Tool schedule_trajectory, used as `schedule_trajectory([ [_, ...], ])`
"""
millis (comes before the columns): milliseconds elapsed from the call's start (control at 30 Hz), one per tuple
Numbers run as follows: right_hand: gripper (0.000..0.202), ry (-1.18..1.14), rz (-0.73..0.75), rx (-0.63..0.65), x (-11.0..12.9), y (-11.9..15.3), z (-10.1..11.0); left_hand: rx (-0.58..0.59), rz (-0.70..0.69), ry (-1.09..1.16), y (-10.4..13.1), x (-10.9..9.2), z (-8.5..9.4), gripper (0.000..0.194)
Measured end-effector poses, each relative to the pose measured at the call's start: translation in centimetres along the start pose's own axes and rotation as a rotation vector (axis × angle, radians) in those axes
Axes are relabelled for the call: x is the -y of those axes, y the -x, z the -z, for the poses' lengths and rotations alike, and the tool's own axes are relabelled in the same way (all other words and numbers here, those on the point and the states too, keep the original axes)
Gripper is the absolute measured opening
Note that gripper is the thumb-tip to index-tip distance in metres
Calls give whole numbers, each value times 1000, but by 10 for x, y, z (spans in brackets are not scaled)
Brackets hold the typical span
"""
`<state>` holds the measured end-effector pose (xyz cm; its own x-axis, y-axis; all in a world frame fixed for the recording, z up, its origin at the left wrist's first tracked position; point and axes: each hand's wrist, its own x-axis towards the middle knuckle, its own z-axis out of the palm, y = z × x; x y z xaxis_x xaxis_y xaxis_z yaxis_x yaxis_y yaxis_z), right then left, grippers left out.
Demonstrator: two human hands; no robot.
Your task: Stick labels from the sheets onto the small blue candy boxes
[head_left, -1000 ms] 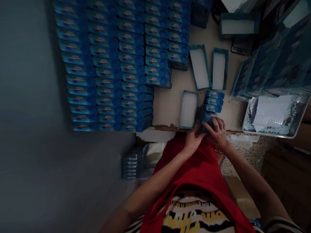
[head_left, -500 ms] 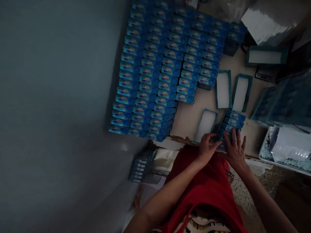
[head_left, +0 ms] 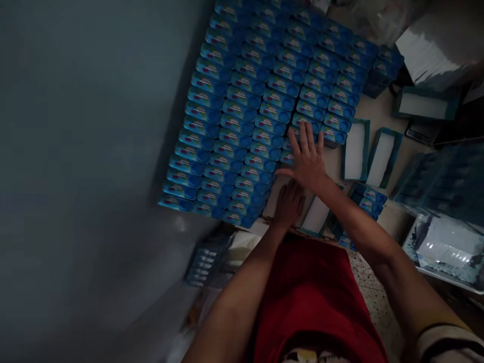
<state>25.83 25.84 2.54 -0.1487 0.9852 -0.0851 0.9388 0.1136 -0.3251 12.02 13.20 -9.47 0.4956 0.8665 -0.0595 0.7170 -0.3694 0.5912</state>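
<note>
Rows of small blue packs [head_left: 234, 123] cover the left and middle of the table. My right hand [head_left: 309, 161] is over the near right edge of these rows, its fingers spread and nothing held. Just below it, my left hand [head_left: 289, 204] lies low by the end of the rows, fingers stretched forward, with no item visible in it. An open box with a white bottom [head_left: 316, 214] stands right of my left hand. A short row of blue packs [head_left: 372, 201] sits beyond my right forearm.
Two open boxes [head_left: 355, 151] [head_left: 381, 157] stand side by side, with another open box [head_left: 423, 106] behind. A tray [head_left: 449, 280] holds clear plastic at the right. A grey wall [head_left: 83, 151] borders the left side.
Both hands have left the short row of packs at the right and moved left to the large rows. My right hand has also moved farther forward. The view has shifted slightly.
</note>
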Motion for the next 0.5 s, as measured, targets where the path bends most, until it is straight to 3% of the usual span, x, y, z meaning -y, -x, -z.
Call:
schedule_trajectory([
  [100, 87, 1, -21, 9, 5, 12, -5, 32, 15, -19, 1, -4, 3, 43],
  [233, 68, 25, -55, 70, 18, 29, 4, 66, 25, -43, 7, 1, 0, 43],
  [400, 80, 190, -5, 107, 22, 18, 15, 72, 68, -67, 13, 10, -11, 44],
  [500, 81, 139, -35, 71, 15, 3, 9, 85, 81, -47, 12, 10, -10, 40],
])
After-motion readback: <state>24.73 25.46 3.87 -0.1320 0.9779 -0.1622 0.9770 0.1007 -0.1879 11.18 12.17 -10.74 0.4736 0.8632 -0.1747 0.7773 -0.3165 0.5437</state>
